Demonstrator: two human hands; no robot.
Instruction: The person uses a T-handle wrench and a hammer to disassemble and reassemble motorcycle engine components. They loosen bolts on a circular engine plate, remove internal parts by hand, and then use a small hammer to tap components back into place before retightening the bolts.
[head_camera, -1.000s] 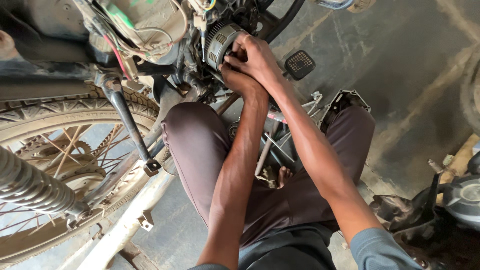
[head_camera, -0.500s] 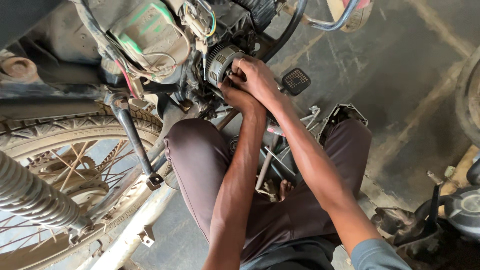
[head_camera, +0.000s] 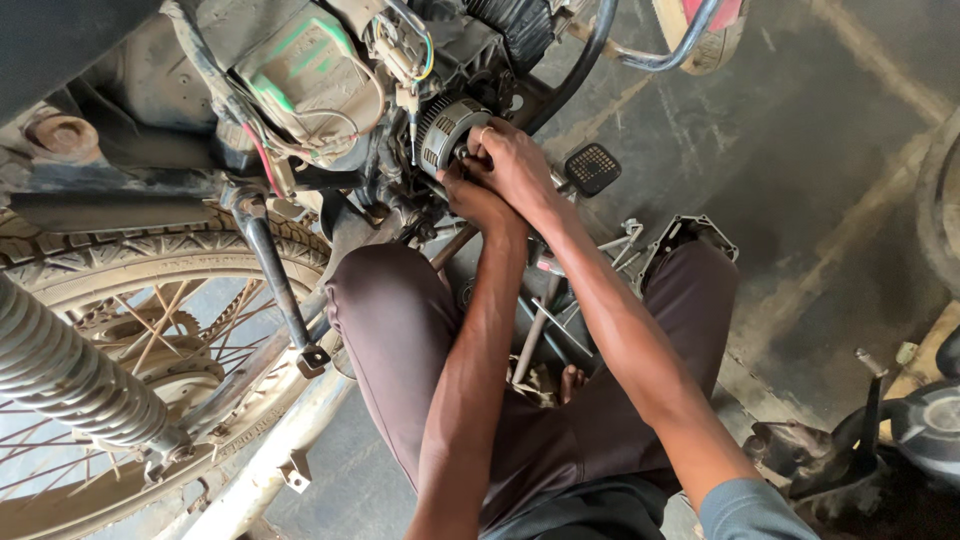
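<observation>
Ribbed round engine part (head_camera: 447, 131), face toward hands

One head-worn camera looks steeply down from above the person's lap, close in, facing the motorcycle engine (head_camera: 440, 120) ahead, with the rear wheel (head_camera: 130, 330) at left and concrete floor (head_camera: 800, 150) at right.

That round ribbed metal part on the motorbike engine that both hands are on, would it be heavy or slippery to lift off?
The ribbed metal part looks like thick metal, so probably heavy for its size. The engine around it looks grimy, so it may be greasy and slippery. Being round, it would likely roll if set on edge. Left hand and right hand both press on it.
</observation>
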